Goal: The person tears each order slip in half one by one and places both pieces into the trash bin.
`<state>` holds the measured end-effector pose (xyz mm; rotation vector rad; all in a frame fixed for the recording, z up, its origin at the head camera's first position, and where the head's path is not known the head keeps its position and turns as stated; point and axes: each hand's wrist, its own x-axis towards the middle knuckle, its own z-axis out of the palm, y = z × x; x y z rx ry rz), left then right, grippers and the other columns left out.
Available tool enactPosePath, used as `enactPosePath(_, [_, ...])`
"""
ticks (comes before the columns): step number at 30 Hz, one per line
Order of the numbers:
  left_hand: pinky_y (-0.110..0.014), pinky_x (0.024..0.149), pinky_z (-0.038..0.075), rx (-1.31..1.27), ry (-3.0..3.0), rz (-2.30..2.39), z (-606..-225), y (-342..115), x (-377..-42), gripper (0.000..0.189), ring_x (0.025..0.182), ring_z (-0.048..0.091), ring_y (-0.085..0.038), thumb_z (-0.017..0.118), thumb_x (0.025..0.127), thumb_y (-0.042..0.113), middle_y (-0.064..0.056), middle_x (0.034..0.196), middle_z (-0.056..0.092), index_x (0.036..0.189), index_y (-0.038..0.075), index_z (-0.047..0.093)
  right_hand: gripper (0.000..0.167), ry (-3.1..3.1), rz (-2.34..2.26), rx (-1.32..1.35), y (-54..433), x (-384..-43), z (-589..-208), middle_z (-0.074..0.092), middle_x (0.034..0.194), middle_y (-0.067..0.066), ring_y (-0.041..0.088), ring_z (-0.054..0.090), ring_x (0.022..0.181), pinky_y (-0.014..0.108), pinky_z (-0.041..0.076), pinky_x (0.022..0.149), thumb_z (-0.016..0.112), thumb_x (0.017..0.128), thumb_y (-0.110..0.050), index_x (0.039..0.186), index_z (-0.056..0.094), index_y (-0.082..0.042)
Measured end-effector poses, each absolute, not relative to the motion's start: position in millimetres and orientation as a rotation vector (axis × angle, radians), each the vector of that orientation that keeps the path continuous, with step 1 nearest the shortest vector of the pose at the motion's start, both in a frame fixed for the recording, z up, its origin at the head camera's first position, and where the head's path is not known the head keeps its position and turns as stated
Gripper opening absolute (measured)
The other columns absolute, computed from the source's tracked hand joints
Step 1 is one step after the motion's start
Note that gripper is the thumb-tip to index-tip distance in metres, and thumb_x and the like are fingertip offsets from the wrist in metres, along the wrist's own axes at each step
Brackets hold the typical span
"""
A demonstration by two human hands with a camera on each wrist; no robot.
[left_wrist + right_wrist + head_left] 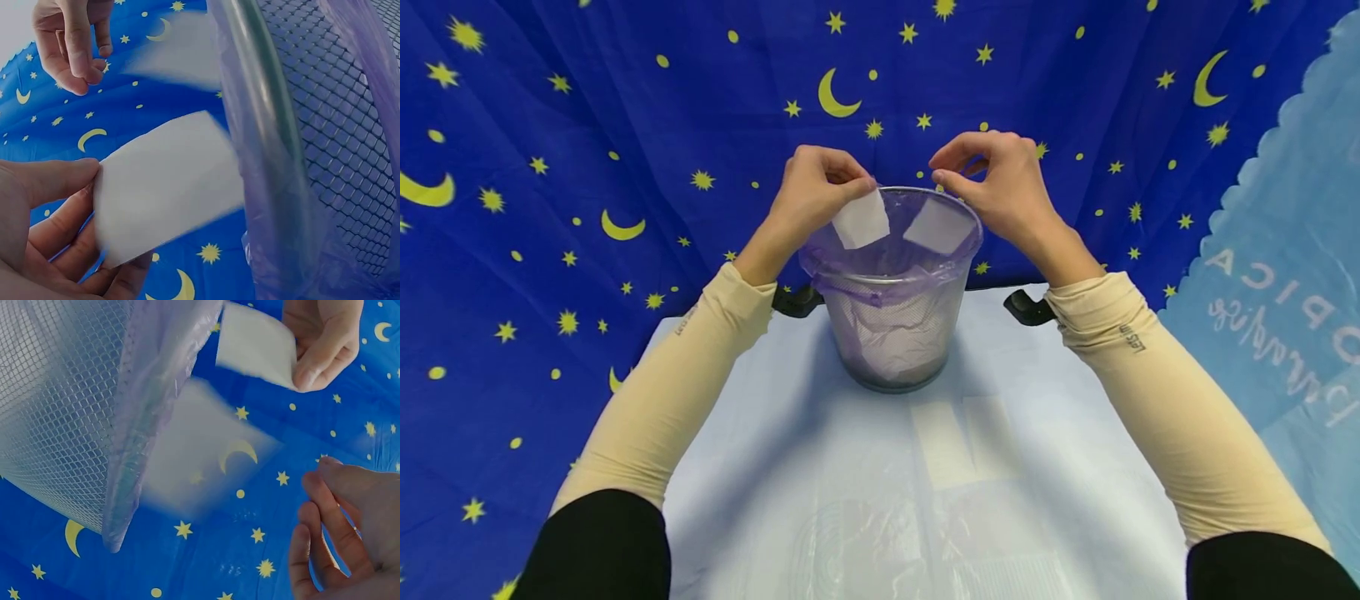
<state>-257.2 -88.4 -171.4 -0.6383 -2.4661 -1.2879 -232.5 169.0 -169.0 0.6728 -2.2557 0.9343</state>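
Observation:
A wire-mesh wastebasket [895, 333] lined with a translucent purple bag [880, 292] stands upright at the table's far end. Over its left rim my left hand [820, 192] pinches a white piece of paper [169, 187] by one edge between thumb and fingers. A second white piece of paper [938, 225] shows within the basket's mouth at the right; it is blurred and apart from any fingers in the right wrist view. Beyond the right rim hovers my right hand [1000, 179], fingers loosely bent and nothing between them.
Two pale rectangular pieces [943, 442] lie side by side on the white-covered table [760, 500] in front of the basket. A black handle-like part [1028, 307] sits at the far edge, with another [797, 300] to the left. Star-patterned blue cloth [662, 125] hangs behind.

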Motion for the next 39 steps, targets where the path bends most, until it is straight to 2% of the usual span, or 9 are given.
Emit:
enactPosePath(4, [-0.027, 0.07, 0.048, -0.684, -2.443, -1.286, -172.9, -90.5, -256.7, 0.014, 0.077, 0.065, -0.015, 0.078, 0.097, 0.02, -0.004, 0.088, 0.078, 0.096, 0.008, 0.083, 0.014, -2.261, 0.912, 0.708, 167.5, -229.4, -170.2, 0.081, 0.103, 0.004, 0.012, 0.071, 0.097, 0.032, 0.058, 0.092, 0.08, 0.096, -0.021, 0.105, 0.082, -0.01])
enactPosePath(11, [-0.028, 0.07, 0.046, -0.72, -2.401, -1.28, -176.2, -93.6, -257.0, 0.015, 0.077, 0.065, -0.016, 0.076, 0.098, 0.021, -0.006, 0.088, 0.077, 0.094, 0.008, 0.083, 0.024, -2.268, 0.87, 0.704, 170.2, -226.3, -173.0, 0.08, 0.102, 0.002, 0.01, 0.067, 0.101, 0.027, 0.054, 0.092, 0.082, 0.094, -0.032, 0.105, 0.083, -0.011])
enactPosePath(17, [-0.026, 0.07, 0.046, -0.716, -2.42, -1.204, -181.3, -97.6, -255.3, 0.014, 0.08, 0.067, -0.02, 0.076, 0.097, 0.017, -0.005, 0.087, 0.078, 0.091, 0.007, 0.082, 0.021, -2.259, 0.784, 0.705, 175.1, -227.9, -180.8, 0.08, 0.102, 0.007, 0.018, 0.067, 0.101, 0.036, 0.056, 0.091, 0.08, 0.096, -0.029, 0.103, 0.082, -0.009])
enactPosePath(24, [-0.027, 0.071, 0.047, -0.692, -2.441, -1.208, -188.3, -112.6, -252.7, 0.018, 0.079, 0.066, -0.019, 0.073, 0.1, 0.022, -0.008, 0.09, 0.079, 0.093, 0.009, 0.084, 0.018, -2.248, 0.773, 0.58, 186.0, -231.5, -189.0, 0.08, 0.102, 0.009, 0.024, 0.067, 0.099, 0.036, 0.055, 0.089, 0.077, 0.098, -0.023, 0.102, 0.083, -0.007])
enactPosePath(31, [-0.029, 0.071, 0.047, -0.678, -2.454, -1.209, -195.2, -133.1, -253.6, 0.021, 0.086, 0.066, -0.026, 0.072, 0.102, 0.025, -0.006, 0.095, 0.079, 0.099, 0.008, 0.083, 0.019, -2.249, 0.786, 0.476, 203.2, -232.0, -197.4, 0.08, 0.1, 0.011, 0.022, 0.07, 0.094, 0.041, 0.057, 0.091, 0.073, 0.1, -0.022, 0.102, 0.082, -0.005])
enactPosePath(35, [-0.027, 0.076, 0.052, -0.663, -2.443, -1.233, -196.4, -143.1, -256.8, 0.023, 0.091, 0.068, -0.03, 0.072, 0.102, 0.025, -0.004, 0.095, 0.079, 0.102, 0.006, 0.083, 0.02, -2.257, 0.781, 0.422, 212.7, -229.3, -201.5, 0.08, 0.1, 0.012, 0.023, 0.069, 0.095, 0.043, 0.057, 0.093, 0.072, 0.1, -0.021, 0.104, 0.081, -0.004])
enactPosePath(39, [-0.025, 0.078, 0.053, -0.625, -2.431, -1.269, -197.6, -153.8, -258.0, 0.023, 0.089, 0.068, -0.023, 0.072, 0.102, 0.026, -0.002, 0.092, 0.077, 0.101, 0.005, 0.082, 0.022, -2.261, 0.79, 0.389, 221.8, -226.6, -206.0, 0.079, 0.101, 0.014, 0.025, 0.068, 0.097, 0.046, 0.057, 0.095, 0.07, 0.101, -0.022, 0.105, 0.081, -0.003])
